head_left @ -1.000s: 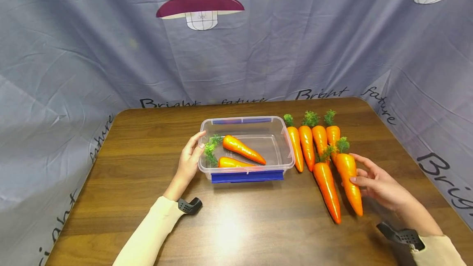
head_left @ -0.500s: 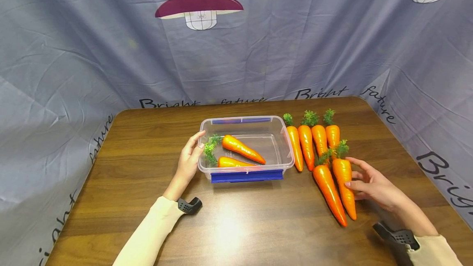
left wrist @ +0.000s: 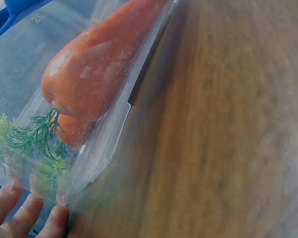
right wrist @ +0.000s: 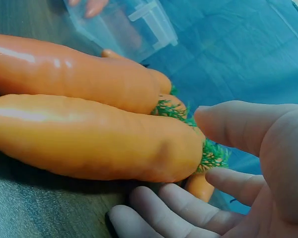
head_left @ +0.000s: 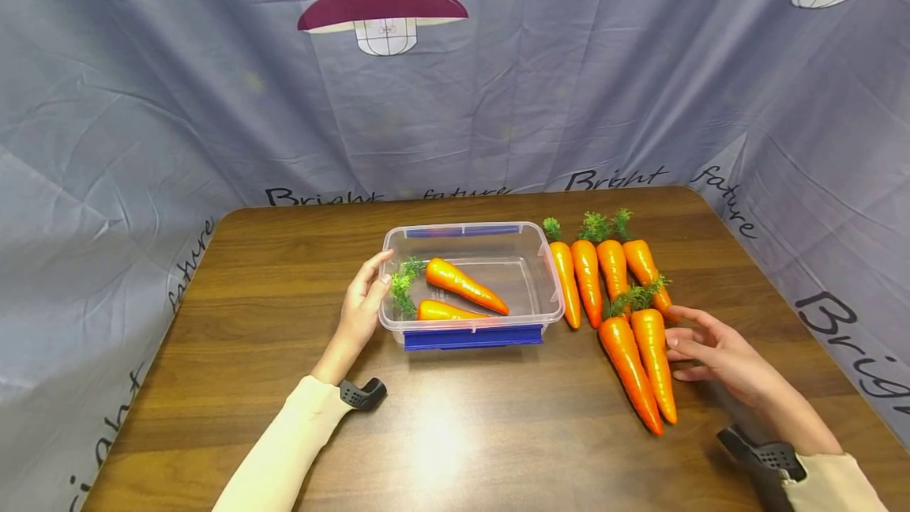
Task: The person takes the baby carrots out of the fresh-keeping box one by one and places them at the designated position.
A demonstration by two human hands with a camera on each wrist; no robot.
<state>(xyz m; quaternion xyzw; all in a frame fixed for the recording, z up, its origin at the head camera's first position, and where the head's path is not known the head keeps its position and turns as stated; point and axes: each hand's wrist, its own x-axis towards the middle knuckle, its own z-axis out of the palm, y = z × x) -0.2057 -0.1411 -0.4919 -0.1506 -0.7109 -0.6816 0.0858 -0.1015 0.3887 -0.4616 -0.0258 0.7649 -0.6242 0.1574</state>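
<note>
A clear plastic box (head_left: pixel 526 318) with blue clips stands mid-table. Inside it lie two carrots with green tops, one carrot (head_left: pixel 465 287) behind the other (head_left: pixel 444 310). My left hand (head_left: pixel 364 299) touches the box's left end; in the left wrist view its fingertips (left wrist: pixel 54 218) rest against the outer wall. To the right, a front pair of carrots lies side by side: a left carrot (head_left: pixel 631 374) and a right carrot (head_left: pixel 656 366). My right hand (head_left: pixel 721 358) is beside the right carrot, fingers spread; the right wrist view shows a gap between thumb and carrot.
Behind the front pair, several more carrots (head_left: pixel 586 283) lie in a row against the box's right side, tops toward the back. The rearmost right carrot (head_left: pixel 643 259) slants, its tip near my right hand. A grey printed curtain (head_left: pixel 498 101) surrounds the wooden table (head_left: pixel 306 259).
My right hand has lowered a carrot beside the front one and let go of it. The rearmost right carrot has turned aslant. My left hand has stayed at the box.
</note>
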